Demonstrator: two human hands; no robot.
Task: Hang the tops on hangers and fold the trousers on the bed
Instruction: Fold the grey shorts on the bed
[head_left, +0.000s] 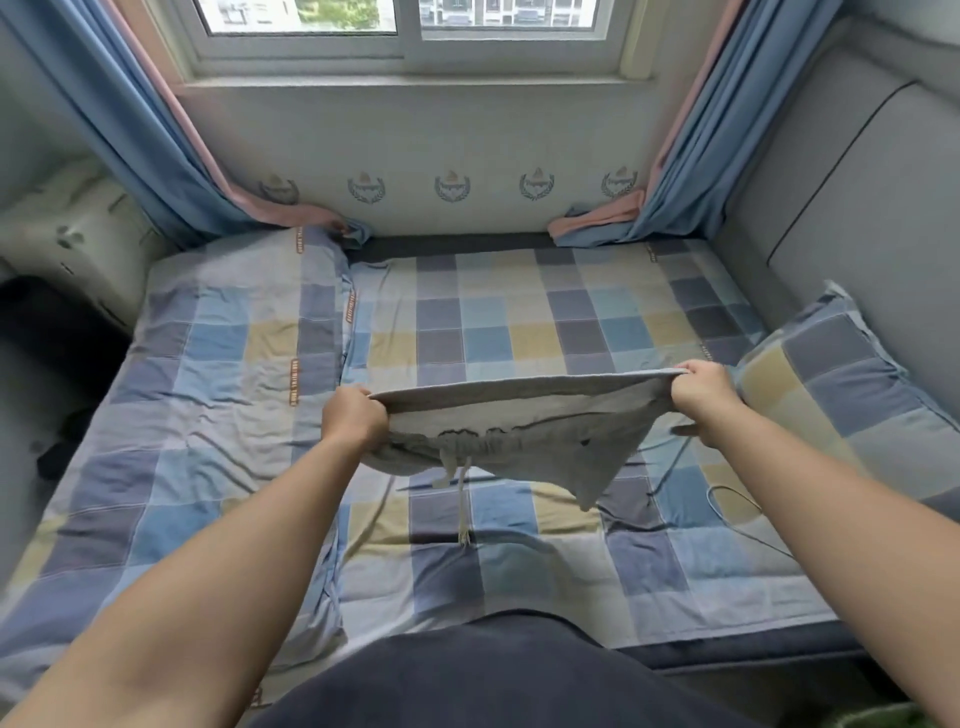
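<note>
Both hands grip the folded grey cotton drawstring trousers (519, 421), left hand (355, 415) and right hand (702, 393) at opposite ends, holding them stretched above the blue-and-yellow checked bed (519, 322), drawstring (461, 499) dangling toward the sheet.

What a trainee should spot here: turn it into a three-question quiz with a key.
1. True or false: the grey trousers lie flat on the bed.
2. What dangles below them? A drawstring; B belt; C hanger.
3. Fill in: the checked pillow lies nearest the ___ hand.
Key: 1 false, the left hand and right hand hold them up; 2 A; 3 right.
</note>
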